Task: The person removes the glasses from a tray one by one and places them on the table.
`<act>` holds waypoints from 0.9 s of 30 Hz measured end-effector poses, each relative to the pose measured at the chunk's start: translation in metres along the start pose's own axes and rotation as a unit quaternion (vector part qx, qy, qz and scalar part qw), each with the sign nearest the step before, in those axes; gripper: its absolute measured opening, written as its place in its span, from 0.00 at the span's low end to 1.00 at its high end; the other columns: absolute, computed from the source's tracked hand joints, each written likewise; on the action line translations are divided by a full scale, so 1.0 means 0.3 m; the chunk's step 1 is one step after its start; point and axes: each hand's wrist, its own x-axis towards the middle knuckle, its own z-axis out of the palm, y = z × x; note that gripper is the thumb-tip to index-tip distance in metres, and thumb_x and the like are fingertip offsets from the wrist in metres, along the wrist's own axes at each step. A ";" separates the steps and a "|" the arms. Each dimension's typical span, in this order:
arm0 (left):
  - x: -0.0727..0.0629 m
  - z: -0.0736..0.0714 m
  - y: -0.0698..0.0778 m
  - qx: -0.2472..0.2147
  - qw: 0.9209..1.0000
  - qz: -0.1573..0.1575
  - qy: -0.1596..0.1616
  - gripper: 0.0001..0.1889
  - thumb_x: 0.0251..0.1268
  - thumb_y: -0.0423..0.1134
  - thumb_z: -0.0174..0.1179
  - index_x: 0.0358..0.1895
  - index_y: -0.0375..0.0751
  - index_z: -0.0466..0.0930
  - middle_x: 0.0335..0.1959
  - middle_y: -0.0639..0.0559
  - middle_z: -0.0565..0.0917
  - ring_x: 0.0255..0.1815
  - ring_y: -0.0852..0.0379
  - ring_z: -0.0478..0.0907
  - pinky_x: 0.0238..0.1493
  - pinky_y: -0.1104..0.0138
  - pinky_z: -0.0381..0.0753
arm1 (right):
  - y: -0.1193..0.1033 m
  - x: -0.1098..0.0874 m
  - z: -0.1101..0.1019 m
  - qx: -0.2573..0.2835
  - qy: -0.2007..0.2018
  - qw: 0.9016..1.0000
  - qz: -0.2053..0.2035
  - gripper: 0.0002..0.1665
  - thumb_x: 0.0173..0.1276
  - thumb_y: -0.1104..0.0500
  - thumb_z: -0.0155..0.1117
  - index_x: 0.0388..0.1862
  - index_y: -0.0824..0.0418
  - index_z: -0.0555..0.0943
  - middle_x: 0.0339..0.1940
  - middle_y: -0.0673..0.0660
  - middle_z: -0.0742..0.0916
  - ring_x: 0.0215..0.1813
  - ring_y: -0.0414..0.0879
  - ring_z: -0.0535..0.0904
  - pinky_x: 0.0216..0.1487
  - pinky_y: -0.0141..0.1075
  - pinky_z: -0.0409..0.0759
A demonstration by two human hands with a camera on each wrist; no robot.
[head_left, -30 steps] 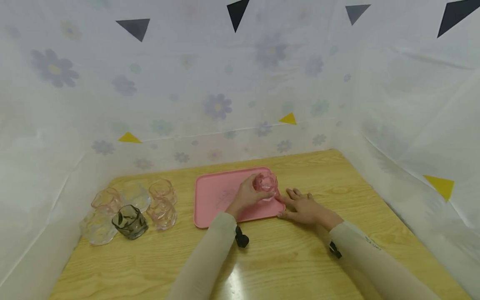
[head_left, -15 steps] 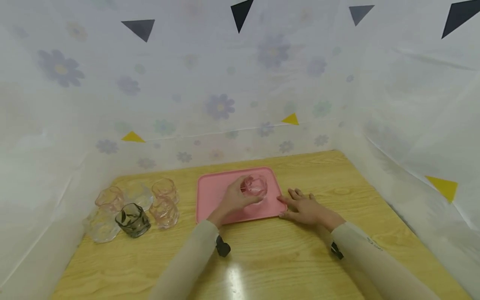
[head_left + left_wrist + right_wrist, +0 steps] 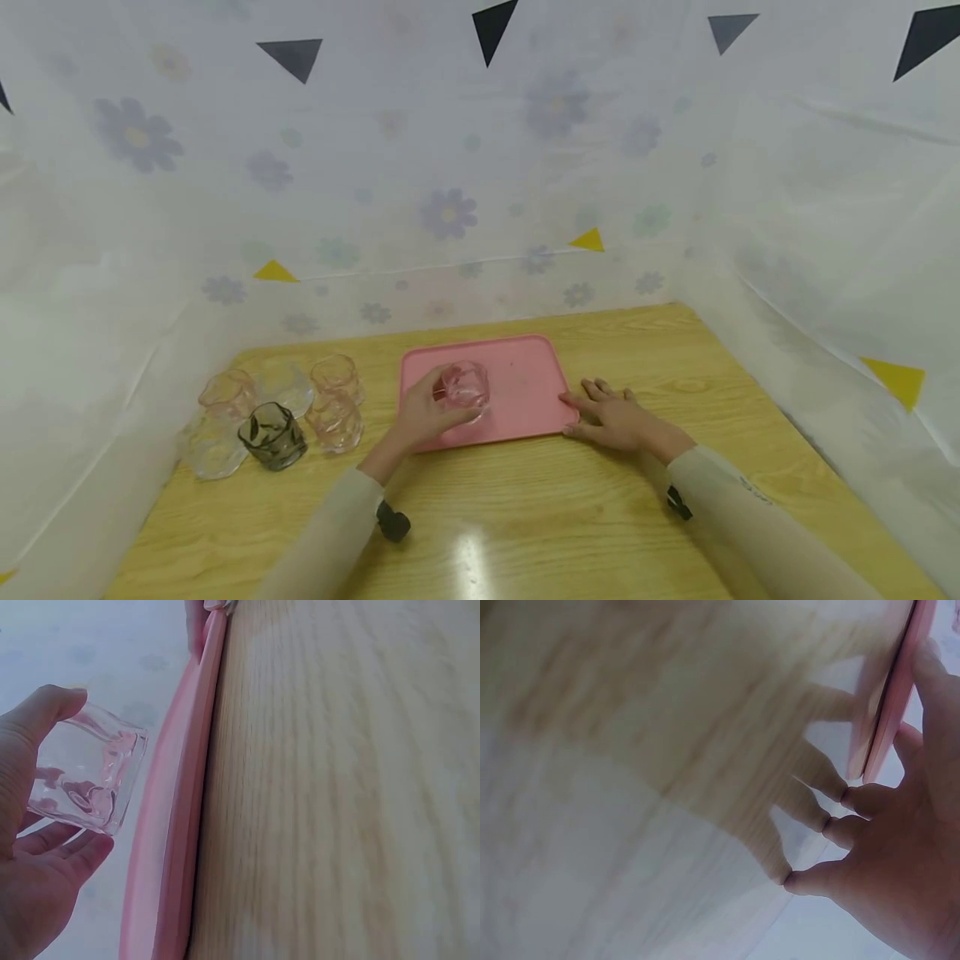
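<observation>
My left hand (image 3: 423,412) grips a clear glass cup (image 3: 467,387) over the left half of the pink tray (image 3: 528,387). In the left wrist view the thumb and fingers hold opposite sides of the glass cup (image 3: 86,769), and a gap shows between its base and the tray's rim (image 3: 176,802). My right hand (image 3: 618,421) lies at the tray's right edge with spread fingers. Its thumb and index finger touch that edge, while the other fingertips rest on the table in the right wrist view.
Left of the tray, several glass cups stand close together: a dark grey one (image 3: 273,437), pinkish ones (image 3: 333,421) and clear ones (image 3: 213,450). The wooden table (image 3: 540,517) is enclosed by white sheeting (image 3: 450,283) at the back and sides.
My left hand has carried the glass cup leftward across the tray, from its right end to its left half. The right hand has stayed at the tray's edge.
</observation>
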 end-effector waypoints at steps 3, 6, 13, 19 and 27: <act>-0.036 -0.034 -0.014 0.008 1.000 -0.005 0.008 0.44 0.54 0.45 0.83 0.75 0.42 0.73 0.66 0.42 0.82 0.65 0.43 0.81 0.66 0.48 0.83 | 0.002 0.002 0.004 0.001 -0.002 1.000 -0.001 0.45 0.79 0.30 0.54 0.86 0.48 0.61 0.87 0.72 0.55 0.87 0.73 0.45 0.75 0.82 0.41; -0.068 -0.068 -0.029 0.022 1.000 -0.009 0.013 0.43 0.54 0.46 0.83 0.74 0.44 0.73 0.66 0.42 0.82 0.65 0.42 0.81 0.66 0.49 0.83 | 0.005 0.003 0.006 0.002 -0.003 1.000 -0.001 0.45 0.79 0.29 0.54 0.86 0.48 0.61 0.87 0.72 0.55 0.87 0.73 0.44 0.75 0.82 0.40; -0.133 -0.129 -0.059 0.052 0.998 -0.027 0.025 0.44 0.55 0.53 0.81 0.75 0.49 0.73 0.69 0.42 0.80 0.68 0.41 0.80 0.67 0.47 0.82 | 0.006 -0.001 0.000 0.008 -0.001 1.000 -0.002 0.46 0.79 0.29 0.54 0.86 0.48 0.61 0.87 0.72 0.54 0.87 0.73 0.44 0.75 0.82 0.39; -0.188 -0.166 -0.080 0.029 0.999 -0.016 0.041 0.42 0.56 0.44 0.82 0.75 0.42 0.73 0.69 0.36 0.79 0.67 0.35 0.80 0.66 0.45 0.82 | 0.005 -0.002 -0.001 0.009 -0.004 1.000 -0.003 0.46 0.79 0.29 0.54 0.86 0.48 0.61 0.87 0.72 0.54 0.87 0.73 0.44 0.75 0.82 0.39; -0.276 -0.236 -0.102 0.027 0.998 -0.043 0.047 0.45 0.58 0.46 0.80 0.77 0.37 0.68 0.74 0.35 0.75 0.71 0.33 0.76 0.71 0.42 0.77 | 0.004 -0.003 -0.001 0.009 -0.002 1.000 -0.003 0.46 0.79 0.29 0.54 0.86 0.49 0.61 0.87 0.72 0.54 0.87 0.73 0.44 0.75 0.82 0.40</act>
